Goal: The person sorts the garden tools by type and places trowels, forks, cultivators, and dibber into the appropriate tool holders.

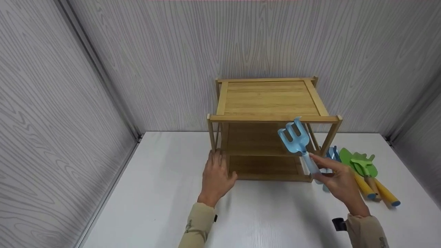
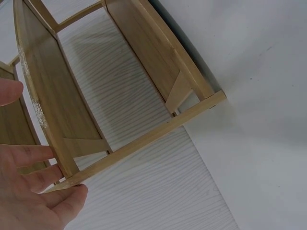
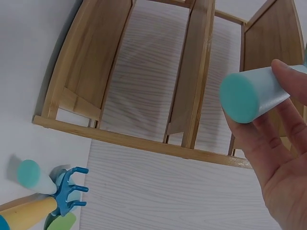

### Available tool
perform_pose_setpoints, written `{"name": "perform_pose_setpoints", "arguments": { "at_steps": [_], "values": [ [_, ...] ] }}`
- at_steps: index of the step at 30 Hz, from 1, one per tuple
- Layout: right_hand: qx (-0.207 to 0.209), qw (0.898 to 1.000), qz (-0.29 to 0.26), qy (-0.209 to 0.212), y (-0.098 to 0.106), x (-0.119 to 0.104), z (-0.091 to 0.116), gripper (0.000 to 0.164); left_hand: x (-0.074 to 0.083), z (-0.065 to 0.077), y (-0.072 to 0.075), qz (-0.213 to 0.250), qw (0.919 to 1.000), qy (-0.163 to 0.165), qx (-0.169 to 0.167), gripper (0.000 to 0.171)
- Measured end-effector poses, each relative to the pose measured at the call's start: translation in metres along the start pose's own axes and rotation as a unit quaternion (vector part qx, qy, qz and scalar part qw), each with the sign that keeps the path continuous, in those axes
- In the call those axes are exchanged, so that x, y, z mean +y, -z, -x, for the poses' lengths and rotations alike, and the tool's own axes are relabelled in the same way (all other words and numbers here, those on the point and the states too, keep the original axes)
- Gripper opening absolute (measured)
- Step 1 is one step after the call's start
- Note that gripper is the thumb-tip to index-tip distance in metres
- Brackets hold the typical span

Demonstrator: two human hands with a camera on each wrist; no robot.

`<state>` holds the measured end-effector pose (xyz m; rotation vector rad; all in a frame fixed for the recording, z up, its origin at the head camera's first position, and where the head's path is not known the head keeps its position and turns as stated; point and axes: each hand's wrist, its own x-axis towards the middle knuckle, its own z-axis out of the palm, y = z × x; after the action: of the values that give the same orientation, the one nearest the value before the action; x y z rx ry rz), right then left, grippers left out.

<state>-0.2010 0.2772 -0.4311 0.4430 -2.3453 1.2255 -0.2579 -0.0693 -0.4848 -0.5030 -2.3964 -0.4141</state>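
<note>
A light-blue toy garden fork (image 1: 294, 137) with a pale, turquoise-ended handle (image 3: 268, 91) is pinched between my right hand's (image 1: 339, 181) thumb and fingers. Its three bent tines point up and overlap the front of a wooden shelf rack (image 1: 272, 98) in the head view. My left hand (image 1: 217, 177) rests at the rack's front left post, its thumb spread away. In the left wrist view, the fingers (image 2: 41, 179) touch the post and the end of a shelf board.
Right of the rack lie several garden tools: a green trowel (image 1: 345, 156), a green fork (image 1: 365, 163), yellow handles (image 1: 387, 193) and blue tools (image 1: 333, 153). Wood-grain panels (image 1: 172, 69) enclose the white table (image 1: 165, 193) at the back and sides.
</note>
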Motion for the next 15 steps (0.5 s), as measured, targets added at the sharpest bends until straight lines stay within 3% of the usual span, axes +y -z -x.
{"name": "perform_pose_setpoints", "arguments": {
  "at_steps": [10, 15],
  "values": [
    [-0.001, 0.999, -0.008, 0.031, -0.010, -0.008, -0.008, 0.065, 0.000, 0.000, 0.002, 0.002, 1.0000, 0.007, -0.002, 0.067],
    [-0.006, 0.998, 0.016, 0.053, -0.011, -0.012, -0.014, 0.066, 0.001, 0.001, 0.002, 0.001, 0.9998, 0.010, -0.015, 0.068]
  ]
}}
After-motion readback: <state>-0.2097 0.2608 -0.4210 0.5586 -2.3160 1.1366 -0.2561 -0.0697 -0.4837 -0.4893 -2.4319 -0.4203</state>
